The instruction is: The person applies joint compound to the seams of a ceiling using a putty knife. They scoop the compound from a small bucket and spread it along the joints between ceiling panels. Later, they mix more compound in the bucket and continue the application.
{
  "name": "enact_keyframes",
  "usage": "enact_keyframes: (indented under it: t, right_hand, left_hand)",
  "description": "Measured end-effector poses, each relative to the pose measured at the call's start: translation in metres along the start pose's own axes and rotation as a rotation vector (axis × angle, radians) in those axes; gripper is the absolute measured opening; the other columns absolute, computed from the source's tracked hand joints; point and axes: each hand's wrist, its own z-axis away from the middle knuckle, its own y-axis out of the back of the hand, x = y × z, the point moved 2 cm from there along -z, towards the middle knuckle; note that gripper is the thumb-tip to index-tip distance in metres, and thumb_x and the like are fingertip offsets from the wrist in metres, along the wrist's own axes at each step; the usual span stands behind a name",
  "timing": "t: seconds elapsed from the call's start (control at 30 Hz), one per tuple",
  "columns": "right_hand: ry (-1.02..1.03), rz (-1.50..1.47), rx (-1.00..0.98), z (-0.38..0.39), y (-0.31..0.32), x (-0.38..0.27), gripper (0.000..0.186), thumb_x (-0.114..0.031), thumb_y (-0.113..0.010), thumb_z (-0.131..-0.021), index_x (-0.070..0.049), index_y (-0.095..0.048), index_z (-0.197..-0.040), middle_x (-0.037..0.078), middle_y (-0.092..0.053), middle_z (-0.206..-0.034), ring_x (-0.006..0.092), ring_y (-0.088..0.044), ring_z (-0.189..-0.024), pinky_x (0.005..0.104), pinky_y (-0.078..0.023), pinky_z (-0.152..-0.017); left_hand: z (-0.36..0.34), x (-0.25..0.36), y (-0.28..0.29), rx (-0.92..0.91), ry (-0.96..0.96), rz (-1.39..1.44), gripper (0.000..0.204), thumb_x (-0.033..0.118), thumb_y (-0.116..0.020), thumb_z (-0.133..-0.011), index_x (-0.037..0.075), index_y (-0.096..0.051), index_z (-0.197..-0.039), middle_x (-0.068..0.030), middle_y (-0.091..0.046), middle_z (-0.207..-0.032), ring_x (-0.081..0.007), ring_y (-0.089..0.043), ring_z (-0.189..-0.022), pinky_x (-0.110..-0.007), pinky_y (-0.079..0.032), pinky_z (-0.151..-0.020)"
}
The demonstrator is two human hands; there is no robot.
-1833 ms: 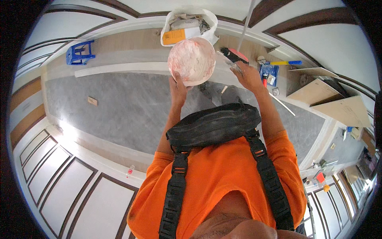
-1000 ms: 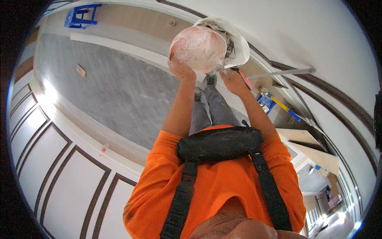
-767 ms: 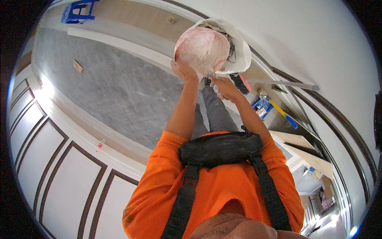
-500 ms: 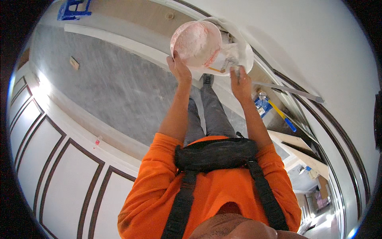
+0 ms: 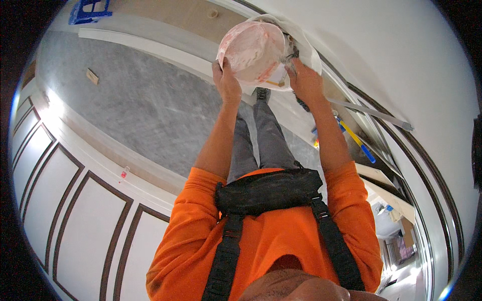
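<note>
My left hand (image 5: 226,83) grips a round pale bucket (image 5: 246,47), smeared inside with pink and white residue, by its lower left rim. The bucket is tilted over a white sack (image 5: 308,60) with dark and papery contents. My right hand (image 5: 308,83) is closed on a grey, residue-coated scraper (image 5: 292,60) beside the bucket's right rim, at the sack's opening; the blade is blurred and hard to make out. My legs and a shoe are below the bucket.
A blue stool (image 5: 89,10) is at upper left. A white wall (image 5: 396,60) rises right, with a long grey pole (image 5: 371,113) along it. A yellow-blue handled tool (image 5: 359,140) and leaning boards (image 5: 389,198) lie at right. A wooden scrap (image 5: 92,75) is on the grey floor (image 5: 125,100).
I have turned to face the wall and brought the bucket over the sack. Since half a second ago my right hand has risen with the scraper toward the bucket's upper right side.
</note>
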Motion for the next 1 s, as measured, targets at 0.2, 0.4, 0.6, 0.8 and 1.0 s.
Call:
enact_keyframes:
  t: [0.2, 0.4, 0.6, 0.8, 1.0]
  right_hand:
    - [0.226, 0.344, -0.041, -0.034, 0.040, 0.006, 0.034, -0.032, -0.060, -0.103, -0.016, -0.059, -0.132, 0.014, -0.074, -0.101, 0.0347, -0.074, -0.094, 0.0501, -0.060, -0.076]
    - [0.344, 0.431, -0.072, -0.041, 0.056, 0.016, 0.030, -0.024, -0.063, -0.097, -0.017, -0.064, -0.126, 0.013, -0.075, -0.102, 0.0342, -0.076, -0.093, 0.0495, -0.062, -0.074]
    - [0.429, 0.413, -0.177, -0.034, 0.055, 0.029, 0.030, -0.033, -0.061, -0.101, -0.019, -0.067, -0.127, 0.010, -0.075, -0.100, 0.0317, -0.074, -0.091, 0.0482, -0.059, -0.078]
    - [0.478, 0.373, -0.319, -0.026, 0.050, 0.040, 0.029, -0.035, -0.062, -0.101, -0.017, -0.069, -0.122, 0.011, -0.076, -0.098, 0.0330, -0.074, -0.090, 0.0482, -0.058, -0.078]
    - [0.433, 0.329, -0.390, -0.006, 0.038, 0.044, 0.034, -0.037, -0.065, -0.099, -0.015, -0.064, -0.125, 0.012, -0.076, -0.095, 0.0354, -0.074, -0.086, 0.0490, -0.057, -0.075]
  left_hand:
    - [0.010, 0.015, -0.007, -0.079, -0.071, -0.028, 0.040, 0.030, -0.055, -0.108, -0.003, -0.061, -0.130, -0.0125, -0.063, -0.124, -0.0204, -0.055, -0.116, -0.034, -0.042, -0.104]
    - [0.019, 0.025, -0.009, -0.123, -0.056, 0.029, 0.040, 0.026, -0.054, -0.107, -0.004, -0.060, -0.134, -0.0124, -0.062, -0.128, -0.0206, -0.057, -0.118, -0.034, -0.042, -0.105]
    - [0.031, -0.008, -0.011, -0.122, 0.059, 0.467, 0.043, 0.030, -0.051, -0.106, -0.002, -0.057, -0.134, -0.0111, -0.063, -0.125, -0.0198, -0.058, -0.115, -0.034, -0.045, -0.102]
    - [0.045, -0.032, 0.002, -0.155, 0.087, 0.354, 0.042, 0.035, -0.052, -0.106, -0.002, -0.060, -0.124, -0.0107, -0.064, -0.119, -0.0197, -0.059, -0.112, -0.034, -0.046, -0.100]
    - [0.055, 0.003, -0.001, -0.183, 0.102, 0.211, 0.039, 0.033, -0.054, -0.107, -0.003, -0.062, -0.118, -0.0104, -0.065, -0.114, -0.0183, -0.059, -0.106, -0.033, -0.046, -0.096]
